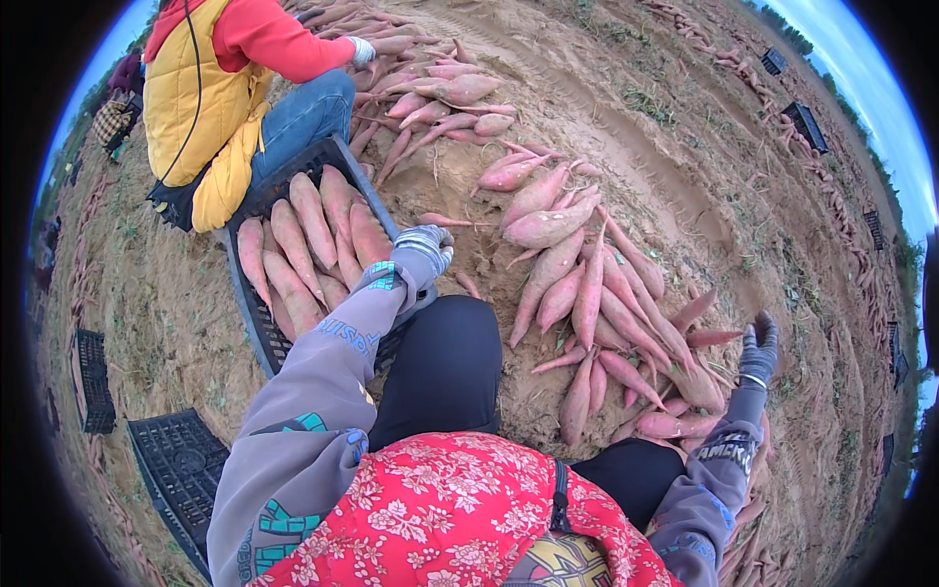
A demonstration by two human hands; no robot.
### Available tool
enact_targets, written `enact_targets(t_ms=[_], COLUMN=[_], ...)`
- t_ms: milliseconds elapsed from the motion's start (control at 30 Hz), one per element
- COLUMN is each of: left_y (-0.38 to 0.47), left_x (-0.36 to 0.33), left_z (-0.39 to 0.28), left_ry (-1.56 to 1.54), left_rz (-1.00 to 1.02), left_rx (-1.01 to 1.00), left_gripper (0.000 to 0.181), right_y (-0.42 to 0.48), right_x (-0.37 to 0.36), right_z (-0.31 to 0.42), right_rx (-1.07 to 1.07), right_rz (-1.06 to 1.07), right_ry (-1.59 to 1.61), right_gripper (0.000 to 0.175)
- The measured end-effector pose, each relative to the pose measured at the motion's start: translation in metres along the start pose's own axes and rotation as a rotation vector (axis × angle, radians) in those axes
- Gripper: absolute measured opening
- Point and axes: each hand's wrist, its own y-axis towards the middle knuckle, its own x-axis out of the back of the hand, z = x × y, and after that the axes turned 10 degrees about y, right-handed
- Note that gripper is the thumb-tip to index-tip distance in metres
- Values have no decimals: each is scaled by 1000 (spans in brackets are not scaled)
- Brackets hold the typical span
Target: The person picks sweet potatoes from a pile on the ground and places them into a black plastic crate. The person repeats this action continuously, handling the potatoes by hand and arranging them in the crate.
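Observation:
My left hand (427, 245), in a striped knit glove, is beside the near corner of a black plastic crate (246, 282). Its fingers are curled and their inner side is hidden, so any hold on the rim or on something else cannot be told. Pink-skinned sweet potatoes (297, 231) lie side by side in the crate. On the right, my gloved right hand (760, 351) is at the outer edge of a heap of sweet potatoes (598, 293), thumb and fingers apart with nothing visible between them. The heap lies on sandy soil before my knees.
A co-worker in a yellow vest (180, 103) crouches beyond the crate, a gloved hand (362, 51) at another pile of sweet potatoes (455, 88). Black crates (180, 469) stand at the lower left. Further crates (805, 126) line a row at the far right.

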Motion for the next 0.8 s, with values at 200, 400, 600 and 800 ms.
enact_targets(t_ms=[200,400,600,800], left_y=[-5,-2,-7,-14], left_x=[-4,-13,-6,7], left_z=[5,5,2,-3], left_ry=[10,119,90,-49], left_rz=[-43,-21,-44,-89], left_rx=[-76,-89,-99,-77], left_gripper=[20,20,23,22], right_y=[-144,-205,-206,-178], right_x=[-87,-107,-109,-124], right_z=[141,163,153,130], right_rx=[287,253,242,140], right_rz=[871,1260,1293,1444], right_ry=[-378,-696,-534,-412], right_gripper=[49,47,49,40])
